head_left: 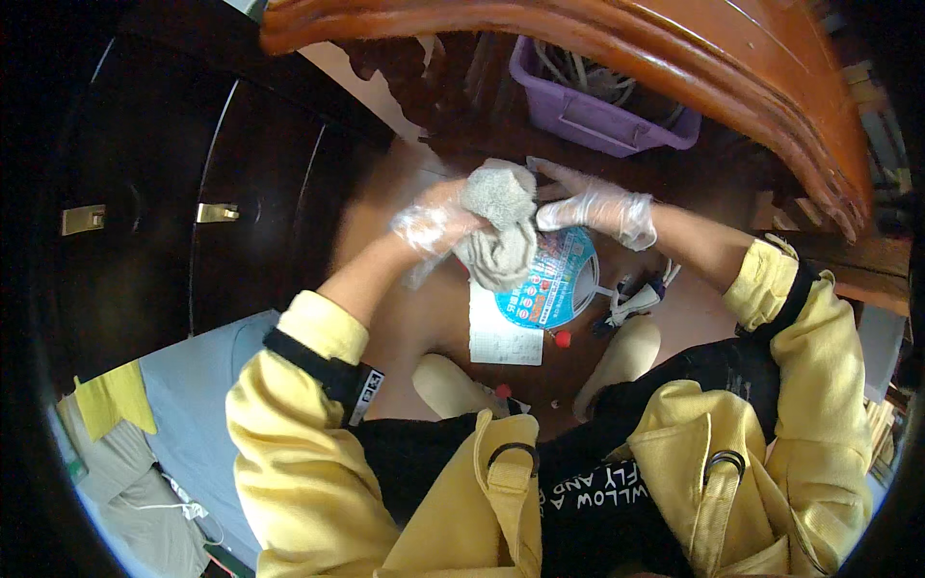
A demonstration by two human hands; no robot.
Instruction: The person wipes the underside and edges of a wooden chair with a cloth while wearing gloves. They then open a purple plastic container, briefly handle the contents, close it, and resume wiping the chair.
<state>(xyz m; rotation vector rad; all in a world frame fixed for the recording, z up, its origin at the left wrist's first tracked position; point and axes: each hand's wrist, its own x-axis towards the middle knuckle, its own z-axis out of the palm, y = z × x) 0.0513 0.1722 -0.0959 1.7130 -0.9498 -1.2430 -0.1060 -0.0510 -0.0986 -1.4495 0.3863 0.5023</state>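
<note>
My left hand [442, 220], in a clear thin plastic glove, holds a crumpled light-grey cloth [498, 227]. The cloth hangs down in folds and hides some of the fingers. Just right of it, my right hand [589, 206] wears the same kind of glove, its fingers apart with nothing between them. The right thumb is close to the cloth's edge; whether they touch I cannot tell. Below the hands, a blue printed hand fan [553, 292] with a white handle overlaps a sheet of written paper [506, 347].
A glossy wooden tabletop edge [578, 29] curves over the far side. Beneath it stands a purple plastic basket [600, 119] of cables. Dark cabinet doors [166, 217] rise on the left. Small red objects [562, 339] and a bundle of cords [636, 300] lie near my feet.
</note>
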